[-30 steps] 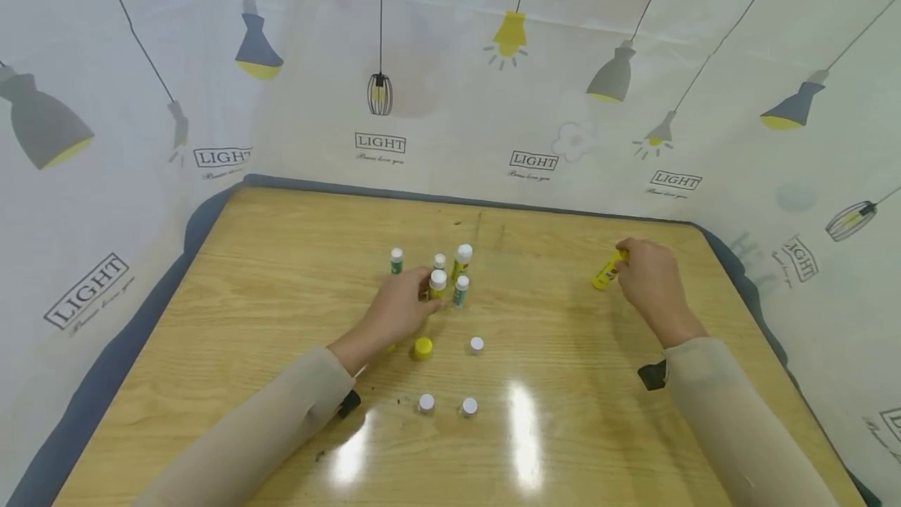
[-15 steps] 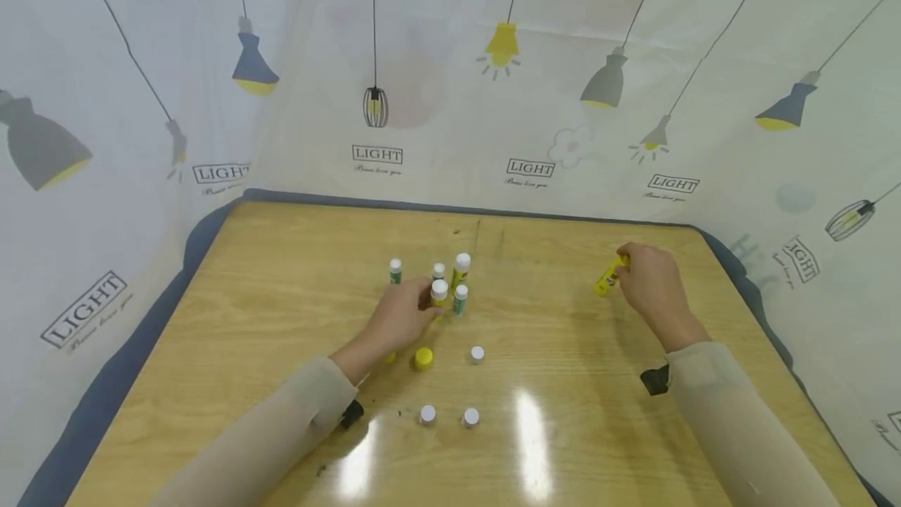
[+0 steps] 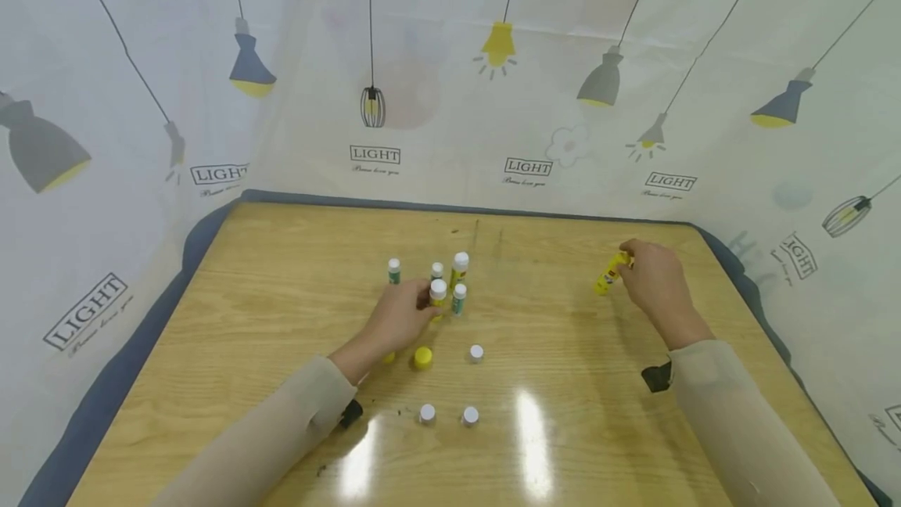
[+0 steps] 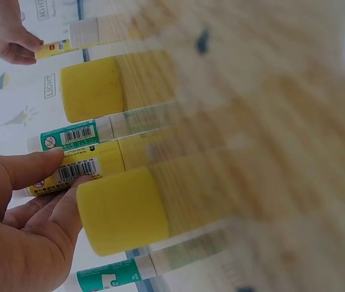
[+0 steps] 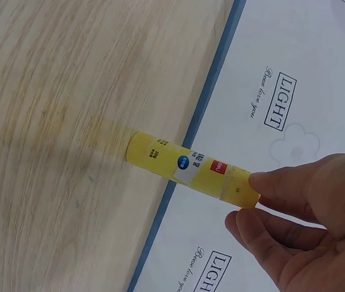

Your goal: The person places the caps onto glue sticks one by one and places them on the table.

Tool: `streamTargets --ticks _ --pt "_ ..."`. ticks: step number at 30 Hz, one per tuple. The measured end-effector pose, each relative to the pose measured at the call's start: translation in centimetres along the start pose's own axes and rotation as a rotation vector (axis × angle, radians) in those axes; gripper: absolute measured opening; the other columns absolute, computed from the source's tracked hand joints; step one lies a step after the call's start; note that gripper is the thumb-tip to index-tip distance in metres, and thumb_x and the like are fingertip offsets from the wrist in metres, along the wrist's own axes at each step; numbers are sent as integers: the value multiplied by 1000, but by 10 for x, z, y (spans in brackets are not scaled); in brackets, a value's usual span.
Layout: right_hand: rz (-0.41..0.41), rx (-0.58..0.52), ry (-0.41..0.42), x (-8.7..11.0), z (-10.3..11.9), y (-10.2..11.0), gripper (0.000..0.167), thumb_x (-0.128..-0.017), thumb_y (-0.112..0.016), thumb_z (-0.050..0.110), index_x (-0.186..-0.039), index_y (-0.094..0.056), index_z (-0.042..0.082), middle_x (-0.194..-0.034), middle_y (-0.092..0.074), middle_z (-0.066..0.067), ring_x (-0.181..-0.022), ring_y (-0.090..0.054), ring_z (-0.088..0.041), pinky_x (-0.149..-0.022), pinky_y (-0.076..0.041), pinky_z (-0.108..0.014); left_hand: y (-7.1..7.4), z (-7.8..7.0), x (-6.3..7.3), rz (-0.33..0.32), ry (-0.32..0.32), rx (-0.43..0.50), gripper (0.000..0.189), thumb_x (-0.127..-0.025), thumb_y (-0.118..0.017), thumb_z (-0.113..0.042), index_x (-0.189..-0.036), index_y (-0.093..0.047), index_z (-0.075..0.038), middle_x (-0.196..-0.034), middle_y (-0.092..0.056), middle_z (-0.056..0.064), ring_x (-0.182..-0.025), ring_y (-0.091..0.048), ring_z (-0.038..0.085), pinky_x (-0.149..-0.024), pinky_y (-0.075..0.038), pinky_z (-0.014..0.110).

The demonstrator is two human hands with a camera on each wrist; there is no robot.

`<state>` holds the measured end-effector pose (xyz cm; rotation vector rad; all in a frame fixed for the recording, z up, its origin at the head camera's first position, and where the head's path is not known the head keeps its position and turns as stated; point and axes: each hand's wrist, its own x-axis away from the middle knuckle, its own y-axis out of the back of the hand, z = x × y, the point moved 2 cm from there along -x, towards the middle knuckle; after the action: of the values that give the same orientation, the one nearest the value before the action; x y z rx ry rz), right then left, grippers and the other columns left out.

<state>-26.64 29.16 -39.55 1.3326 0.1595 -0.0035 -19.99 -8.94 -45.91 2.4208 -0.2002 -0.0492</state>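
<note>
My left hand grips a yellow glue stick with a white top, thumb on one side and fingers on the other. In the left wrist view its barcode label shows beside the thumb. Close around it stand a taller yellow glue stick and green ones, including one to the right and one to the left. At the right, my right hand pinches a tilted yellow glue stick by its upper end. Its lower end is at or just above the table; I cannot tell which.
Nearer me on the wooden table lie a yellow cap, another yellow one partly behind my left wrist, and several small white caps, one at the right. A printed curtain surrounds the table's back and sides.
The head view has tipped slightly, so the table sits lower in it. Both hands keep their holds and stay nearly in place, the right glue stick shifting only a little.
</note>
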Motion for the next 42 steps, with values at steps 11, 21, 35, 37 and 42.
streamTargets --ticks 11,21,35,37,42 --pt "-34 -8 9 6 -2 5 36 -96 -66 6 -126 -60 -12 -120 -65 -33 -93 -69 -42 -76 -57 -55 1 -1 0 17 -6 25 20 -92 -76 -11 -112 -71 -11 -119 -74 7 -110 -69 23 -97 -58 40" --pt "-68 -13 15 18 6 14 36 -97 -66 8 -126 -62 -11 -108 -68 -32 -92 -68 -43 -75 -56 -56 2 -2 1 27 -3 25 25 -91 -77 -12 -115 -71 -11 -120 -73 8 -112 -69 23 -98 -57 41" --pt "-92 -32 96 39 47 21 36 -96 -69 13 -126 -65 -6 -105 -70 -27 -91 -68 -38 -76 -55 -54 5 -4 6 6 -12 24 24 -91 -77 -13 -115 -72 -13 -120 -74 5 -108 -70 22 -95 -58 40" --pt "-98 -34 114 40 53 22 36 -96 -69 14 -126 -65 -5 -102 -70 -26 -90 -67 -37 -76 -54 -55 6 -4 7 -4 -13 24 24 -91 -77 -14 -115 -72 -14 -118 -74 4 -107 -70 21 -95 -59 40" --pt "-104 -56 148 45 67 23 35 -96 -70 16 -125 -66 -4 -101 -71 -25 -90 -68 -37 -76 -56 -55 8 -5 10 -27 -37 29 23 -91 -77 -14 -114 -73 -12 -116 -75 5 -105 -71 21 -93 -60 40"
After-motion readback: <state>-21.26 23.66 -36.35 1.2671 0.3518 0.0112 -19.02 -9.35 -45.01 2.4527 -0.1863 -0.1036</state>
